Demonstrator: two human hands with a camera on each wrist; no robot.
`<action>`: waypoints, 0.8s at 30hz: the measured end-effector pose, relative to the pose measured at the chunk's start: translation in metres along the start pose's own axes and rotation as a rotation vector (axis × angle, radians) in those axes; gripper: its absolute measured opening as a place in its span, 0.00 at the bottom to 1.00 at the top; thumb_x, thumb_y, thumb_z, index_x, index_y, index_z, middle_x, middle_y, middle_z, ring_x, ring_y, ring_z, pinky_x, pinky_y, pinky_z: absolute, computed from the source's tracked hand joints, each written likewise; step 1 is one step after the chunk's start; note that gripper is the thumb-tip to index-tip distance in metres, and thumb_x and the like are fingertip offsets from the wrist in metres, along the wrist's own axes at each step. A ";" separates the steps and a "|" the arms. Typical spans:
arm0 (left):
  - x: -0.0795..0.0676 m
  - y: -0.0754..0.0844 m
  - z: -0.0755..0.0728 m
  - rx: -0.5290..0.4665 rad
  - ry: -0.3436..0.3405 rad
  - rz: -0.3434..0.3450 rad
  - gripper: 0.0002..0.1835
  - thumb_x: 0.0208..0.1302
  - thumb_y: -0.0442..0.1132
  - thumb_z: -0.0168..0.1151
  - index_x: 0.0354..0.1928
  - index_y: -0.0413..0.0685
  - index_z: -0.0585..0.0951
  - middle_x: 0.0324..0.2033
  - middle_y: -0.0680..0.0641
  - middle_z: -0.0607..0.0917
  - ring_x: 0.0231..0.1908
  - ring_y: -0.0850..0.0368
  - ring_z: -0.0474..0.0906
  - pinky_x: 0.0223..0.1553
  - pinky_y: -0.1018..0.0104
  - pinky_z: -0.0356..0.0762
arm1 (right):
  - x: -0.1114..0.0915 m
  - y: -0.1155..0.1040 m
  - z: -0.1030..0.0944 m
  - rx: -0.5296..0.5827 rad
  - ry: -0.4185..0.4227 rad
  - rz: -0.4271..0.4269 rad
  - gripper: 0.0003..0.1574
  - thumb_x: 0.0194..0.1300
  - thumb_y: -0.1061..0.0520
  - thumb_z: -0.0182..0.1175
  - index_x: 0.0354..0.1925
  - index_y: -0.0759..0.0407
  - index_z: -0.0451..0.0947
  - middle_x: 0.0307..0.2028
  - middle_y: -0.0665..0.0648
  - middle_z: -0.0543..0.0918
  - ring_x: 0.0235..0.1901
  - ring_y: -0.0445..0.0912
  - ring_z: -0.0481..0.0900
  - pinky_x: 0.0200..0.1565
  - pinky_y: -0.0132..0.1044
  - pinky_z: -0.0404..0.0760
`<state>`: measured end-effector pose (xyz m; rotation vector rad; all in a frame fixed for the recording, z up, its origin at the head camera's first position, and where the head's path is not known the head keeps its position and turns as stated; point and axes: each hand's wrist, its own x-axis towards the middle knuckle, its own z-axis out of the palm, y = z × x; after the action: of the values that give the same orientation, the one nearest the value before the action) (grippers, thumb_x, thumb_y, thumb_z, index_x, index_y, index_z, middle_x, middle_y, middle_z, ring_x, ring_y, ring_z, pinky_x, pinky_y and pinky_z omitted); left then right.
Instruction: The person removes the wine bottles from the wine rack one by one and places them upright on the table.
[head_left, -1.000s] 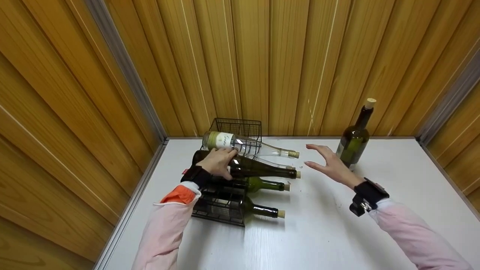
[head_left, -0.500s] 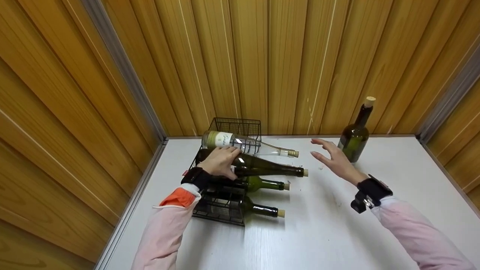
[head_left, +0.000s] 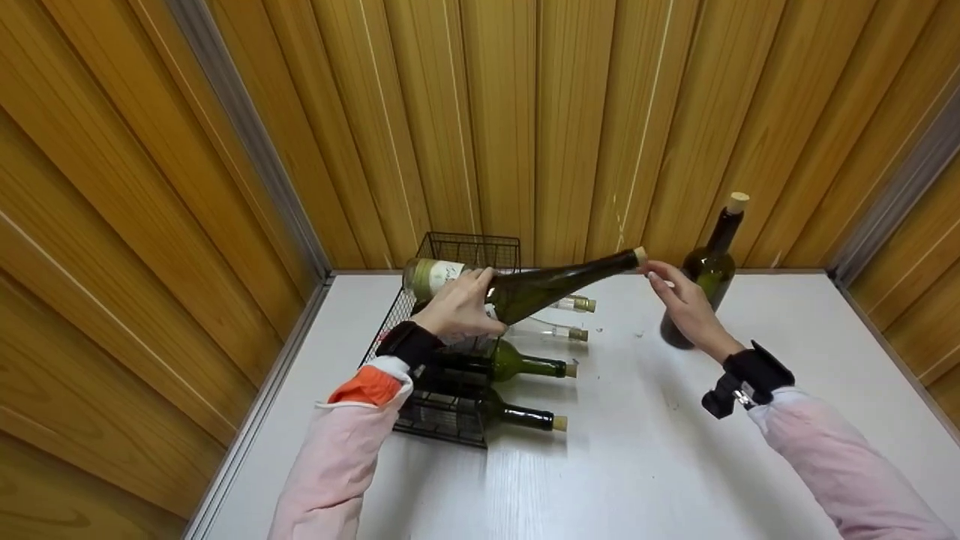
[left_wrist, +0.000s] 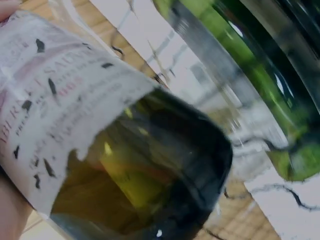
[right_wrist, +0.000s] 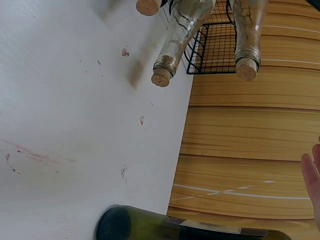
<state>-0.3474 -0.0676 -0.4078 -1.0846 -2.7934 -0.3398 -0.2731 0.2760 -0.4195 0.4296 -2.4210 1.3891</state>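
In the head view my left hand (head_left: pixel 461 306) grips the body of a dark green wine bottle (head_left: pixel 544 289), held tilted over the rack with its corked neck up to the right. Up close, the left wrist view shows its worn, torn pale label (left_wrist: pixel 75 95) and dark base. My right hand (head_left: pixel 694 311) is by the cork (head_left: pixel 640 256), its fingertips very near it; whether they touch is unclear. Only a few right-hand fingers (right_wrist: pixel 312 175) show at the right wrist view's edge. Behind that hand stands another corked dark bottle (head_left: pixel 709 270), upright and partly hidden.
The black wire rack (head_left: pixel 484 238) stands at the table's left, holding a labelled clear bottle (head_left: pixel 445 276), a second clear bottle (head_left: pixel 559 331), a green bottle (head_left: pixel 517 364) and a dark bottle (head_left: pixel 521 415), all lying with corks rightward. Wood-look walls (head_left: pixel 495 135) enclose the white table (head_left: pixel 600 465).
My left hand has lifted the dark green bottle from the rack, raising its neck up and rightward, uncovering a clear bottle below. My right hand has come beside the cork.
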 end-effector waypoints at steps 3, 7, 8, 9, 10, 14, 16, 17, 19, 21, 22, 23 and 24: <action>0.003 0.009 0.000 -0.039 0.030 -0.042 0.46 0.35 0.60 0.69 0.55 0.40 0.64 0.44 0.41 0.74 0.44 0.48 0.71 0.43 0.58 0.71 | 0.002 -0.005 0.002 0.025 -0.013 -0.007 0.23 0.71 0.57 0.43 0.58 0.70 0.63 0.52 0.65 0.71 0.53 0.55 0.65 0.49 0.44 0.66; 0.006 0.022 0.003 -0.130 0.063 -0.096 0.47 0.36 0.59 0.69 0.56 0.39 0.64 0.43 0.43 0.74 0.42 0.51 0.71 0.41 0.61 0.72 | 0.007 -0.018 0.006 0.087 -0.036 -0.046 0.24 0.70 0.59 0.44 0.59 0.72 0.61 0.53 0.67 0.70 0.53 0.56 0.65 0.49 0.34 0.65; 0.007 0.025 0.004 -0.168 0.072 -0.108 0.46 0.36 0.59 0.69 0.55 0.39 0.64 0.42 0.43 0.74 0.41 0.51 0.72 0.40 0.61 0.73 | 0.009 -0.023 0.007 0.112 -0.036 -0.056 0.24 0.70 0.59 0.44 0.59 0.73 0.61 0.53 0.67 0.70 0.53 0.56 0.65 0.50 0.33 0.65; 0.008 0.028 0.005 -0.200 0.082 -0.121 0.46 0.36 0.58 0.70 0.55 0.40 0.64 0.41 0.44 0.74 0.40 0.52 0.72 0.39 0.62 0.73 | 0.012 -0.028 0.008 0.146 -0.034 -0.066 0.24 0.70 0.60 0.44 0.58 0.74 0.60 0.53 0.68 0.69 0.53 0.56 0.66 0.50 0.32 0.65; 0.009 0.031 0.006 -0.228 0.094 -0.131 0.45 0.36 0.58 0.70 0.55 0.41 0.65 0.41 0.45 0.74 0.40 0.53 0.72 0.38 0.63 0.73 | 0.015 -0.033 0.008 0.175 -0.028 -0.073 0.24 0.69 0.60 0.44 0.58 0.74 0.60 0.53 0.69 0.69 0.52 0.55 0.66 0.50 0.33 0.66; 0.013 0.043 0.008 -0.317 0.140 -0.143 0.40 0.35 0.56 0.71 0.50 0.45 0.67 0.36 0.50 0.73 0.34 0.58 0.71 0.31 0.68 0.73 | 0.029 -0.051 0.009 0.281 0.018 -0.078 0.25 0.69 0.60 0.42 0.59 0.75 0.59 0.52 0.68 0.70 0.48 0.47 0.70 0.50 0.36 0.67; 0.015 0.049 0.009 -0.335 0.148 -0.149 0.40 0.35 0.57 0.71 0.50 0.45 0.67 0.35 0.51 0.72 0.34 0.59 0.71 0.31 0.69 0.72 | 0.036 -0.054 0.009 0.322 0.039 -0.076 0.25 0.69 0.59 0.42 0.59 0.74 0.59 0.50 0.65 0.71 0.45 0.45 0.72 0.49 0.37 0.67; 0.016 0.052 0.010 -0.354 0.155 -0.140 0.38 0.36 0.56 0.71 0.49 0.45 0.67 0.34 0.52 0.73 0.33 0.59 0.71 0.30 0.70 0.72 | 0.040 -0.053 0.009 0.354 0.044 -0.083 0.25 0.69 0.59 0.42 0.59 0.74 0.59 0.50 0.66 0.72 0.45 0.46 0.72 0.49 0.38 0.66; 0.017 0.059 0.013 -0.394 0.169 -0.129 0.37 0.36 0.54 0.72 0.47 0.45 0.67 0.34 0.52 0.72 0.33 0.60 0.71 0.30 0.71 0.72 | 0.047 -0.049 0.008 0.415 0.045 -0.097 0.25 0.70 0.59 0.41 0.60 0.73 0.59 0.50 0.66 0.72 0.47 0.48 0.72 0.50 0.39 0.66; 0.018 0.068 0.016 -0.442 0.175 -0.127 0.36 0.37 0.53 0.72 0.47 0.45 0.67 0.34 0.53 0.72 0.33 0.60 0.71 0.30 0.71 0.72 | 0.052 -0.045 0.007 0.469 0.054 -0.111 0.24 0.70 0.59 0.41 0.60 0.73 0.59 0.51 0.68 0.72 0.49 0.51 0.71 0.51 0.39 0.65; 0.018 0.072 0.018 -0.469 0.178 -0.123 0.36 0.37 0.53 0.73 0.47 0.45 0.67 0.35 0.53 0.72 0.33 0.60 0.71 0.30 0.71 0.72 | 0.055 -0.044 0.006 0.497 0.059 -0.118 0.24 0.70 0.60 0.41 0.59 0.73 0.59 0.51 0.70 0.71 0.50 0.53 0.70 0.51 0.39 0.65; 0.018 0.077 0.019 -0.499 0.182 -0.115 0.36 0.37 0.52 0.73 0.47 0.45 0.67 0.35 0.53 0.73 0.32 0.61 0.72 0.30 0.72 0.72 | 0.056 -0.047 0.004 0.520 0.067 -0.132 0.23 0.70 0.61 0.41 0.59 0.73 0.60 0.51 0.72 0.70 0.51 0.54 0.69 0.52 0.39 0.65; 0.018 0.082 0.021 -0.530 0.179 -0.120 0.36 0.37 0.52 0.73 0.47 0.45 0.67 0.35 0.53 0.73 0.32 0.61 0.72 0.29 0.71 0.72 | 0.057 -0.051 0.003 0.528 0.079 -0.139 0.22 0.70 0.61 0.41 0.58 0.74 0.60 0.51 0.74 0.69 0.51 0.55 0.68 0.52 0.38 0.65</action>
<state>-0.3061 0.0081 -0.4110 -0.9073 -2.6733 -1.1778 -0.3038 0.2432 -0.3580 0.6358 -1.8976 1.9306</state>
